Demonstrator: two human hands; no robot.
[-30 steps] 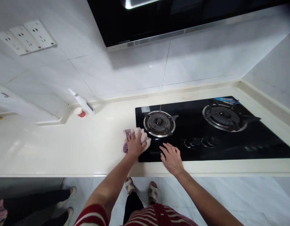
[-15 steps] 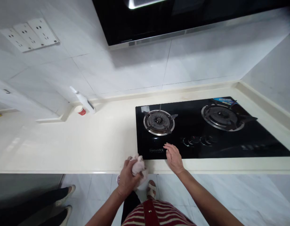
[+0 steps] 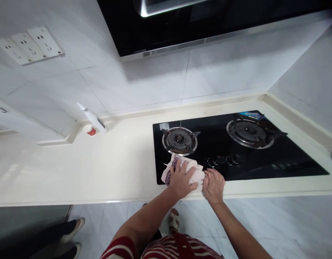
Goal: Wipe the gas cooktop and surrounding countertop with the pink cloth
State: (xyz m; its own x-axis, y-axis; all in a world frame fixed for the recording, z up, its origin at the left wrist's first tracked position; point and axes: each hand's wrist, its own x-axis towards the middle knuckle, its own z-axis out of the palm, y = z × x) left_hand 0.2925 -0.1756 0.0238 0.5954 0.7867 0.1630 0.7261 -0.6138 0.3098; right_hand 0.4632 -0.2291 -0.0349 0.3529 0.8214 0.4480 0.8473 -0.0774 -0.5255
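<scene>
A pale pink cloth with dark lettering along its left part lies bunched on the front left of the black gas hob. My left hand bears down on it from above, fingers spaced and bent around the folds, gripping it. At the cloth's right edge, my right hand is closed, its curled fingers pinching the fabric by the hob's front rim. Just behind the cloth is the left burner. The control knobs are right of the cloth.
The right burner has a metal pan support. On the cream countertop a white handheld device leans by a red-and-white cup. A black range hood overhangs the hob. Another person's feet stand at lower left.
My left hand has carried the cloth from the counter edge right and forward onto the hob, where it is partly spread. My right hand has moved slightly right and closed at the cloth's edge.
</scene>
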